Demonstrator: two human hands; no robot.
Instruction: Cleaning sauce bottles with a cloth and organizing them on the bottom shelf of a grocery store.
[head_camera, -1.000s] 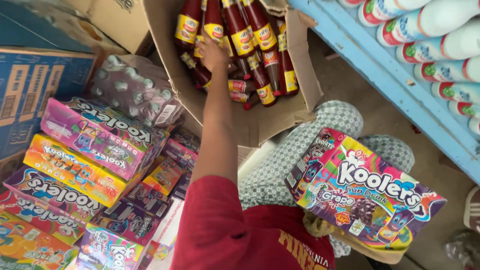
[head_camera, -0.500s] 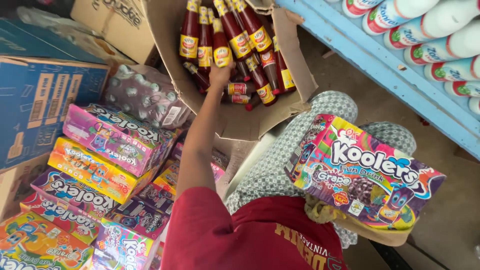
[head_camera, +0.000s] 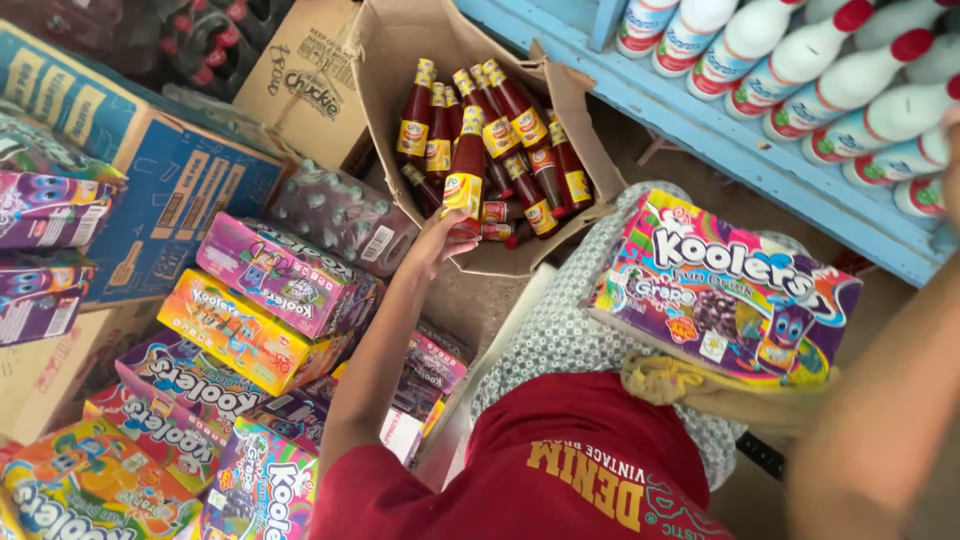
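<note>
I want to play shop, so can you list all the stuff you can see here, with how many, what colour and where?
Sauce bottle: one, dark red with yellow label, lifted from the carton in the left hand.
Sauce bottles: about a dozen, dark red, in the open brown carton.
Purple juice box pack: one, on the lap.
Juice box packs: many, pink, yellow, purple, orange, piled at left.
White bottles: about ten, red caps, on the blue shelf.
Blue carton: one, far left.
Left hand: grips the sauce bottle.
Right arm: reaches up; hand barely in view.

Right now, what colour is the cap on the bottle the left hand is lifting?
Yellow. The bottle in the left hand holds dark red sauce; the head view shows it.
</note>
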